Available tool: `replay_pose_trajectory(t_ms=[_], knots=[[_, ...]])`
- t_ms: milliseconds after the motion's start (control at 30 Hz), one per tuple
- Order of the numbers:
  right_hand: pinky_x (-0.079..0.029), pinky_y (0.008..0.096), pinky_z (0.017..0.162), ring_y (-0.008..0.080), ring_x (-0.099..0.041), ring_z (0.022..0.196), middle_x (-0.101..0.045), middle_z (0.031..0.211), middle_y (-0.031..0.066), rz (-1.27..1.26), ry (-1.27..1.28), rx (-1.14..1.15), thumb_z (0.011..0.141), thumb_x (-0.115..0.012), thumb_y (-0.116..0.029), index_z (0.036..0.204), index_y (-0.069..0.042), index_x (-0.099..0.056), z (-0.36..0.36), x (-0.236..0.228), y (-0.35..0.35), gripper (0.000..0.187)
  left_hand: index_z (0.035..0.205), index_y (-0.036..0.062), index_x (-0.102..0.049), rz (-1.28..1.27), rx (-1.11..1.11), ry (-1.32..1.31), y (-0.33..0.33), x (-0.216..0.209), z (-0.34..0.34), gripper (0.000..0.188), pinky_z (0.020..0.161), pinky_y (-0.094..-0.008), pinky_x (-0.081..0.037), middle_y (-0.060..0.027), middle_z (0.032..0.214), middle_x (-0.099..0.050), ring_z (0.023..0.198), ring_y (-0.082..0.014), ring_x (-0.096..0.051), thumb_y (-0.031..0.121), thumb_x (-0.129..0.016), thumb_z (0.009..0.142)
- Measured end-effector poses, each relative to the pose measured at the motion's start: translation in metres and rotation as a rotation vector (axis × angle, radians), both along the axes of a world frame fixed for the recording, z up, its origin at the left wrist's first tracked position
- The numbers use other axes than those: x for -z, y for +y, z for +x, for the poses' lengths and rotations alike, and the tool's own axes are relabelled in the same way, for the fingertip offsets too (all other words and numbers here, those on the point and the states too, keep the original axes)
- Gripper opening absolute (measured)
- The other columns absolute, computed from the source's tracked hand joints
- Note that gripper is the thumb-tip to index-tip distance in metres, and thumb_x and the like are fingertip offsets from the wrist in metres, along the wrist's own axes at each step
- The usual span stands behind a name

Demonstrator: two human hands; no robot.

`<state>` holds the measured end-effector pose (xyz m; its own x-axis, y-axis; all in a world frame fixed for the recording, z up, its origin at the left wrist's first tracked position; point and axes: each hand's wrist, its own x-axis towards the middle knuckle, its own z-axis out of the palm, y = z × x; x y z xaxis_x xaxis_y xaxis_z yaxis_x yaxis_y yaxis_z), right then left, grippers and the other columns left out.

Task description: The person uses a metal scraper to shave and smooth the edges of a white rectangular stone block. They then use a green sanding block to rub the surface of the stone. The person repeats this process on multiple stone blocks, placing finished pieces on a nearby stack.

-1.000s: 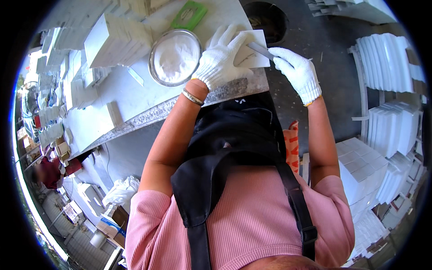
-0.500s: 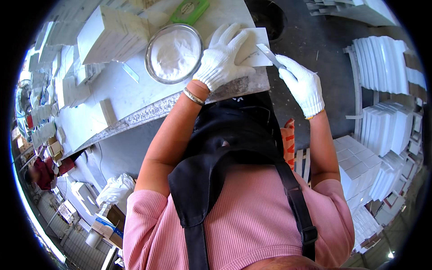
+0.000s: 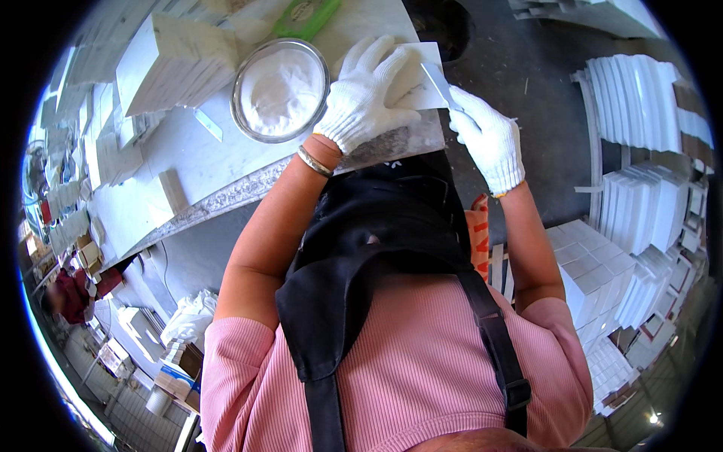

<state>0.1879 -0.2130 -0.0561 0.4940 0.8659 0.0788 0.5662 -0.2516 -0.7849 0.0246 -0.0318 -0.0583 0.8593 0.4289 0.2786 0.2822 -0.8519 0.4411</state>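
In a white knitted glove, my left hand (image 3: 361,94) lies with spread fingers on a white marble tile (image 3: 423,75), pressing it flat at the table's right end. My right hand (image 3: 489,139), gloved the same way, grips a putty knife (image 3: 438,84). Its flat metal blade meets the tile's right edge. Just left of my left hand stands a round steel bowl (image 3: 235,102) holding a white paste or powder, which I cannot tell apart. The glove hides the tile's left part and the knife's handle is mostly inside my right fist.
A stone-topped table (image 3: 248,162) carries stacked white tiles (image 3: 173,68), a small blade-like strip (image 3: 209,125) and a green container (image 3: 307,19). A dark bucket (image 3: 444,30) stands beyond its right end. White slabs (image 3: 636,105) are piled at right. Far left, another person (image 3: 71,294) is visible.
My right hand has shifted slightly left and the knife blade with it, along the tile's right edge. My left hand stays spread on the tile. The whole view has moved a little.
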Motion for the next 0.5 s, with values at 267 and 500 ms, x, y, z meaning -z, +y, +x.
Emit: replay_pose_trajectory(t_ms=[267,500], knots=[[-0.058,0.0366,0.070,0.0303,-0.073,0.084,-0.074,0.101,0.0116,0.129,-0.212,-0.082,0.091,-0.070,-0.016,0.116,-0.016,-0.074,-0.018,-0.014,0.018,0.025,0.144,0.0124,-0.051,-0.012,0.033,-0.030,0.003,0.001,0.001,0.086,0.115,-0.0514,-0.036,-0.0189,0.152,-0.043,0.140,-0.0430,-0.039,0.044,-0.084,0.071],[-0.058,0.0285,0.071,0.0185,-0.075,0.083,-0.076,0.104,0.0100,-0.036,0.093,0.018,0.096,-0.066,-0.013,0.121,-0.009,-0.072,0.018,-0.018,0.001,0.026,0.139,0.0147,-0.052,-0.023,0.012,-0.064,0.001,0.001,-0.001,0.086,0.110,-0.0512,-0.042,-0.0180,0.150,-0.044,0.139,-0.0438,-0.038,0.036,-0.088,0.064]])
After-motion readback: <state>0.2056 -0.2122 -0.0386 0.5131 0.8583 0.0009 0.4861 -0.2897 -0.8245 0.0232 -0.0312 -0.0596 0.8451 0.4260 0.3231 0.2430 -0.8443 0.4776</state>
